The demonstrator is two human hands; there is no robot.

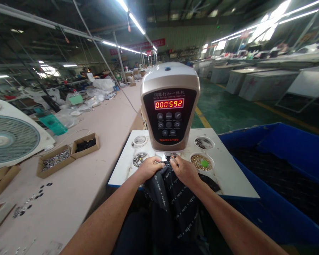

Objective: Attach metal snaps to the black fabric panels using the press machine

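Dark fabric (172, 198) bunched at 6 o'clock under press (170, 106) head | left hand (149, 168) fingers pinch its edge from 9 o'clock | right hand (184, 170) fingers pinch it from 3 o'clock | judged best: hold fabric flat and taut, fingertips out from under the head

Press machine (170, 106) stands on its table (228, 175); garment (172, 202) at 6 o'clock, bin (287, 141) at 3 o'clock, boxes (55, 160) and fan (10, 140) at 9 o'clock.
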